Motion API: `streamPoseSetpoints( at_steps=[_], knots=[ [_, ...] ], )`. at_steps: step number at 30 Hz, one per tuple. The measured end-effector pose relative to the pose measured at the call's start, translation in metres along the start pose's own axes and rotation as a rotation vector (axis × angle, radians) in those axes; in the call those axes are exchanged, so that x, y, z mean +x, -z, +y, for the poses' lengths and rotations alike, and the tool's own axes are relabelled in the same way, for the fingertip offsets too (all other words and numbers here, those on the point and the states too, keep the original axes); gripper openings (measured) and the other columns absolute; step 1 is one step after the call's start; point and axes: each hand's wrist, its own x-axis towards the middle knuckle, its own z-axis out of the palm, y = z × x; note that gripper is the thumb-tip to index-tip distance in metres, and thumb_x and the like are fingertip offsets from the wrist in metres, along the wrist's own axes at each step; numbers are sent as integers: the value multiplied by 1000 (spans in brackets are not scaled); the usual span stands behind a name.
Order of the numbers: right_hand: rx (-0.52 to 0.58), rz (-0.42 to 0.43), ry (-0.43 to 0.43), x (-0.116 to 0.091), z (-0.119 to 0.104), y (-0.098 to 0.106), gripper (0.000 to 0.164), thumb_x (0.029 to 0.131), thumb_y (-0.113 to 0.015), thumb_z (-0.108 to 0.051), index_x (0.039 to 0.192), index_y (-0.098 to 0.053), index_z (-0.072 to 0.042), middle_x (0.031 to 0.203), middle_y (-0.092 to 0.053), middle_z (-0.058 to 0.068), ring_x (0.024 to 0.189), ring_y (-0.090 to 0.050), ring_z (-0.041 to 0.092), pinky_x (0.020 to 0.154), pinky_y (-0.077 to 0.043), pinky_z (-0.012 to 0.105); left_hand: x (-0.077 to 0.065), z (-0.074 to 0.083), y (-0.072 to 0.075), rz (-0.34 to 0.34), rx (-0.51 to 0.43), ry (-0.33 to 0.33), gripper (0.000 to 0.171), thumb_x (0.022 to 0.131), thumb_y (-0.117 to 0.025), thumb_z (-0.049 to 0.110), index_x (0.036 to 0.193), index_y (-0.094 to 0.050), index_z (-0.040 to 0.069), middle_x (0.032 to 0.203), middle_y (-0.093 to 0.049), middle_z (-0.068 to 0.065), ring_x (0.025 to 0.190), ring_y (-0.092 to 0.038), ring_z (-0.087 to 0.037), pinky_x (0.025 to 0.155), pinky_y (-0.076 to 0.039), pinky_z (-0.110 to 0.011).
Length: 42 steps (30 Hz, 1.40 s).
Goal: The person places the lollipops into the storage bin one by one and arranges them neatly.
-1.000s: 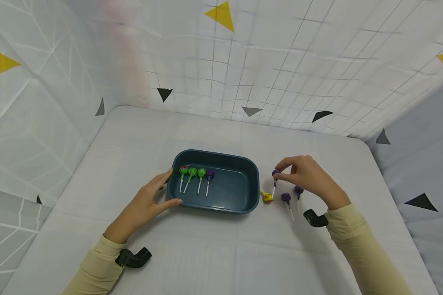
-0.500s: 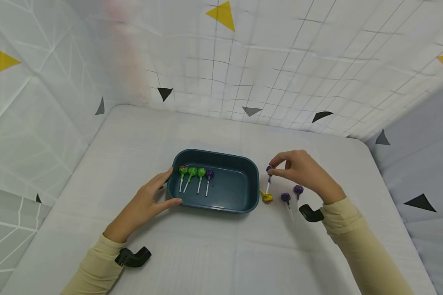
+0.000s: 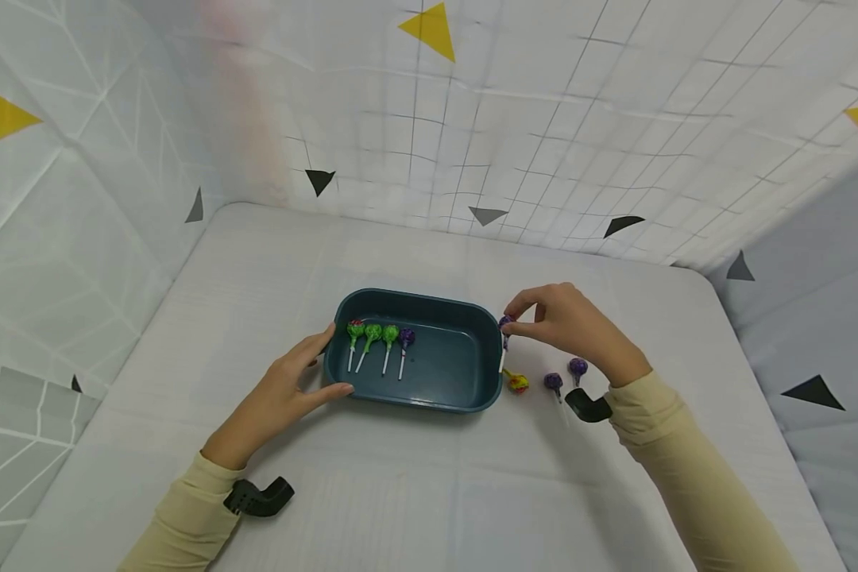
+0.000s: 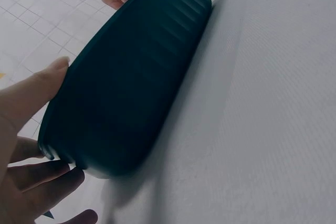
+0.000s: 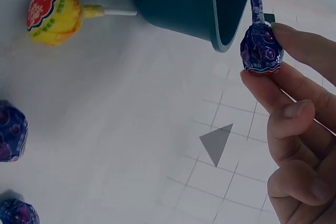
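Note:
My right hand (image 3: 565,322) pinches a purple-wrapped lollipop (image 5: 261,48) by its candy head, thumb on one side and fingertips on the other. Its white stick points down in the head view, overlapping the right rim of a dark teal tray (image 3: 446,357). Inside the tray, toward its left end, three green lollipops (image 3: 372,334) and a purple one (image 3: 406,339) lie in a row. My left hand (image 3: 286,401) rests against the tray's left end, fingers extended; in the left wrist view its thumb (image 4: 52,74) touches the rim and other fingers lie near the end wall.
Just right of the tray, a yellow lollipop (image 3: 518,383) lies on the white-covered table (image 3: 400,492). Two more purple lollipops (image 3: 554,382) lie farther right, near my right wrist. White patterned sheets (image 3: 372,127) stand behind and at the sides.
My right hand has moved left with the purple lollipop, from above the loose lollipops to the tray's right rim. The left hand and the tray stay in place.

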Motion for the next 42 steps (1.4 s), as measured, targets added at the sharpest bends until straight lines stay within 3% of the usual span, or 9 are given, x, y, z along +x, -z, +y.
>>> streamPoseSetpoints(
  at_steps=[11, 32, 42],
  knots=[
    [-8, -53, -7, 15, -11, -6, 15, 91, -85, -24, 104, -82, -15, 94, -74, -8, 71, -61, 18, 63, -53, 37, 0, -3, -2, 21, 4, -40, 96, 91, -85, 28, 165, -27, 7, 162, -37, -16, 134, -51, -41, 106, -45, -59],
    [-18, -123, 28, 32, -25, -18, 14, 92, -84, -25, 101, -81, -15, 94, -74, -6, 64, -60, 14, 60, -53, 35, 1, 0, -1, -1, -8, -1, 97, 91, -85, 32, 165, -27, 7, 162, -37, -17, 134, -52, -41, 107, -44, -59],
    [-36, -133, 62, 41, -30, -24, 14, 93, -83, -25, 101, -81, -14, 95, -75, -7, 83, -67, 14, 68, -56, 34, 1, 0, -1, 3, 3, -19, 98, 90, -85, 29, 165, -28, 5, 162, -37, -18, 134, -51, -42, 107, -44, -59]
  ],
)
